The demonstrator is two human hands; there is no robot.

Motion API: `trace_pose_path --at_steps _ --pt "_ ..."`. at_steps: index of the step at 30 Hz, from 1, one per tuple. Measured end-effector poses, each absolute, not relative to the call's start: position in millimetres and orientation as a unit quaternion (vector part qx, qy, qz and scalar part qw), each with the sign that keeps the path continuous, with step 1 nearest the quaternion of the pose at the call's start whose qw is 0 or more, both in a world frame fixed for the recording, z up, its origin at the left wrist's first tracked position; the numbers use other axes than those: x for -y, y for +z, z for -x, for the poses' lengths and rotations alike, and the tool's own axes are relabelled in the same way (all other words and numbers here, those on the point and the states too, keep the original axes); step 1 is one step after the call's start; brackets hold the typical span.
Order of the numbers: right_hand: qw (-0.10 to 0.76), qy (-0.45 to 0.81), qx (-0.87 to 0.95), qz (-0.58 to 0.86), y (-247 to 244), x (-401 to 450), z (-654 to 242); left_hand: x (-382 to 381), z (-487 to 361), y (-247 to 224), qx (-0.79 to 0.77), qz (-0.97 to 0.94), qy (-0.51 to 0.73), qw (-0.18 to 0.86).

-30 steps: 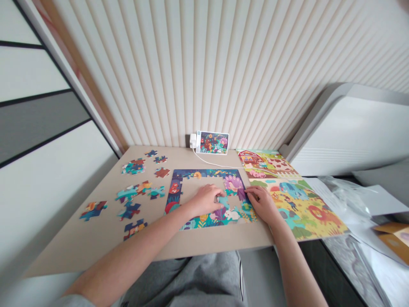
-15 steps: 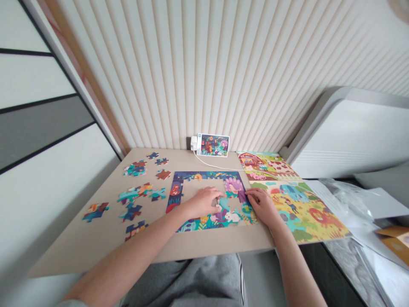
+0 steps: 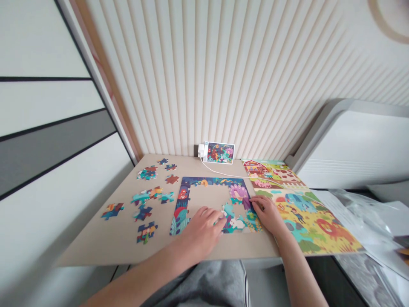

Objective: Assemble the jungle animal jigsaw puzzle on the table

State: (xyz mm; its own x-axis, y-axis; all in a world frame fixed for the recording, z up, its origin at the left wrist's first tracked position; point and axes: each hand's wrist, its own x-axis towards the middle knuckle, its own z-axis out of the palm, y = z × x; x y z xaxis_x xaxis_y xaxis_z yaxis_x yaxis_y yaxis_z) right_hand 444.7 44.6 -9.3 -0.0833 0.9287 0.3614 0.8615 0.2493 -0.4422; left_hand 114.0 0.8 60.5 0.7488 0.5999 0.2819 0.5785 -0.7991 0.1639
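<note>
A partly filled puzzle (image 3: 182,194) lies on the table, its dark border around a bare middle. My left hand (image 3: 204,230) rests over its lower edge, fingers bent and spread beside the white rabbit piece (image 3: 237,223); nothing shows in its grasp. At the puzzle's right edge sits my right hand (image 3: 266,212), its thumb and forefinger near the purple part; the fingers are apart and hold nothing visible. Loose pieces lie to the left, among them a brown one (image 3: 171,179) and an orange and blue one (image 3: 113,210).
A picture card (image 3: 220,153) leans on the ribbed wall beside a white charger (image 3: 201,150) with a cable running right. Two colourful pictures, a farm (image 3: 281,174) and an animal scene (image 3: 308,213), lie at the right. Clear plastic (image 3: 364,213) lies beyond them.
My left hand has moved down toward the puzzle's lower edge, uncovering more of the bare middle. My right hand stays at the right edge. The camera view has shifted.
</note>
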Motion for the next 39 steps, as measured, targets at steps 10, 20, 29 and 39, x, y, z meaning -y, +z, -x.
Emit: trace_pose_path --at_steps 10,20,29,39 --pt "0.279 0.036 0.756 0.591 -19.3 -51.2 -455.9 20.6 16.7 14.0 -0.542 -0.795 0.248 -0.115" --pt "0.27 0.037 0.76 0.59 -26.9 -56.0 -467.1 48.0 88.2 0.6 -0.673 -0.69 0.228 -0.136" --pt "0.264 0.037 0.759 0.594 -27.4 -56.4 -468.3 54.6 91.0 -13.5 -0.66 -0.702 0.264 -0.046" --pt "0.261 0.036 0.762 0.591 -27.1 -55.5 -468.3 49.4 63.4 -19.5 -0.645 -0.705 0.297 0.004"
